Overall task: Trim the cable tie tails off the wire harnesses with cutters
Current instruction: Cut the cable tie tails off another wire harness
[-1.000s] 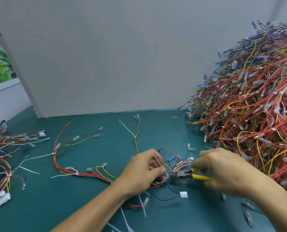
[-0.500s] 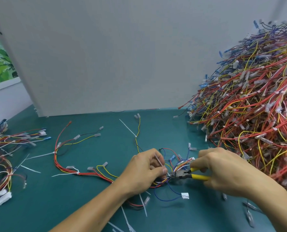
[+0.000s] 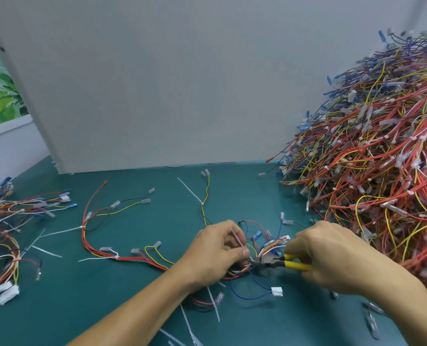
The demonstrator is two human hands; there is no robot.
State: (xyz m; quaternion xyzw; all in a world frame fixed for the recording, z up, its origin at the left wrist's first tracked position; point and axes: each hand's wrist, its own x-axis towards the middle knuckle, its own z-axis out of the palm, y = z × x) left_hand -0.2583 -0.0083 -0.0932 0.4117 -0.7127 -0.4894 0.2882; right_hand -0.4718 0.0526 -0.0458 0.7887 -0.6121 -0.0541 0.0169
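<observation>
A thin white plastic cable tie tail (image 3: pixel 237 238) juts between the left hand's (image 3: pixel 215 253) curled fingers, which pinch the multicoloured wire harness (image 3: pixel 264 248). Just beside their tips, the right hand (image 3: pixel 332 255) clenches smooth yellow-handled cutters (image 3: pixel 269 261), dark steel nose at the bundle.

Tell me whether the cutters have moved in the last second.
No: the cutters keep the same spot just above the white connector.

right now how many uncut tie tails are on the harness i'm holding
4: one tail in the left hand, one off the far yellow branch, two off the red trunk at left. More may be hidden.
</observation>
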